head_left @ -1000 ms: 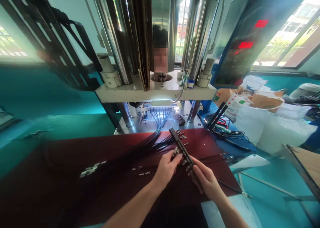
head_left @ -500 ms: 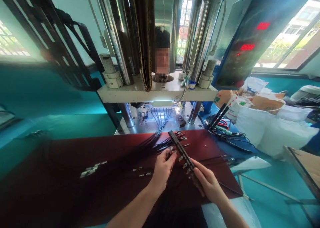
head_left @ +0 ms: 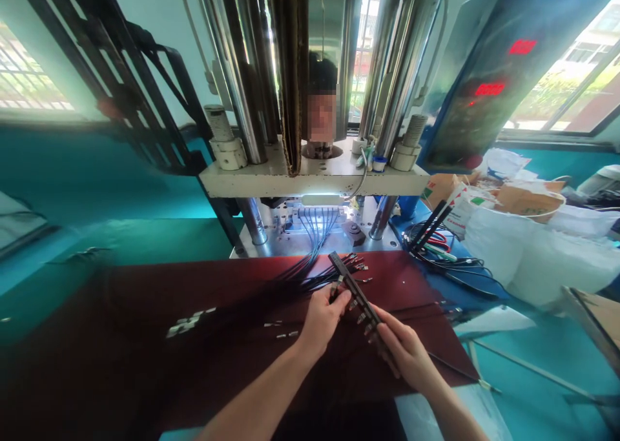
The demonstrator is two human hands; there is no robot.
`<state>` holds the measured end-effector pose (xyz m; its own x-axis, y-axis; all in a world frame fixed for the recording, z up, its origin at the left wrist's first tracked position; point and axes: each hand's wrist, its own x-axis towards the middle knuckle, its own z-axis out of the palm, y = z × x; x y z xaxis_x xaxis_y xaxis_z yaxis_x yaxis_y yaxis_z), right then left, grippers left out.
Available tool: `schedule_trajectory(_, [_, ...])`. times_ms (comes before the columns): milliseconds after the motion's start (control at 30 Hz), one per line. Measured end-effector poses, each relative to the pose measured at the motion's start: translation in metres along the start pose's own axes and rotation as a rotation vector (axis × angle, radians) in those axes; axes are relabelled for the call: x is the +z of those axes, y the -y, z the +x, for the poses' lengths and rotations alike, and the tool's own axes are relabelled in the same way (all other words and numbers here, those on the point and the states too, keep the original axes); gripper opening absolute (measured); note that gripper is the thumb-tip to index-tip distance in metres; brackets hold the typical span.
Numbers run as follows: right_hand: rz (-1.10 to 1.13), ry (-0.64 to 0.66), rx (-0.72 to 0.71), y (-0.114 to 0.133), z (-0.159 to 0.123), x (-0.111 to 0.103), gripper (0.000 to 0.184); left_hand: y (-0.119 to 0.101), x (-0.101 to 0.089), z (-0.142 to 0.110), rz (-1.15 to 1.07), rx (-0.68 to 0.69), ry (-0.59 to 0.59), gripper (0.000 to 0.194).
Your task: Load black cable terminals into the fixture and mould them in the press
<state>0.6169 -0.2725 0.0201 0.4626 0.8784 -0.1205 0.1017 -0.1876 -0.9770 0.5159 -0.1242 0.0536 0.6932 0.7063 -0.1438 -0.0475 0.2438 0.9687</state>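
Observation:
A long black fixture bar (head_left: 352, 290) lies slanted on the dark red mat (head_left: 145, 338), with several metal-tipped cable ends seated along it. My right hand (head_left: 404, 350) grips the bar's near end. My left hand (head_left: 323, 315) pinches a cable's metal plug (head_left: 336, 289) against the bar's left side. A bundle of black cables (head_left: 290, 279) fans out to the left from the bar.
A press machine (head_left: 314, 176) with steel columns stands behind the mat, blue wires (head_left: 317, 225) under its lit plate. A person sits beyond it. Loose metal plugs (head_left: 186, 323) lie on the mat. White bags (head_left: 523, 247), boxes and a control panel (head_left: 489, 66) fill the right.
My left hand drew back slightly from the bar, then returned to it with a plug. The view shifted a little; my right hand keeps its hold.

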Motion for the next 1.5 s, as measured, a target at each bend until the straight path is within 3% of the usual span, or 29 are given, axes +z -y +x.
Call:
schedule_trajectory(200, [0.050,-0.032,0.022,0.001,-0.003,0.000,0.059,0.007,-0.004,0.001,-0.015,0.038,-0.165,0.030])
schedule_trajectory(567, [0.039,0.012,0.048,0.000,-0.002,-0.004,0.061,0.001,-0.011,0.007,0.110,0.014,-0.051,0.025])
schedule_trajectory(900, [-0.157,0.012,-0.051,0.005,0.005,0.003,0.057,0.000,-0.021,0.021,0.298,0.064,-0.066,0.022])
schedule_trajectory(1033, [-0.078,0.001,-0.003,0.003,0.004,0.003,0.060,-0.003,-0.018,0.017,0.154,0.006,-0.043,0.024])
schedule_trajectory(1233, [0.067,-0.044,0.045,0.005,-0.001,0.002,0.058,-0.003,-0.016,0.013,-0.241,-0.159,-0.195,0.025])
schedule_trajectory(1500, [0.058,-0.075,0.052,0.008,-0.001,0.003,0.057,-0.002,-0.017,0.012,-0.018,-0.044,-0.149,0.026])
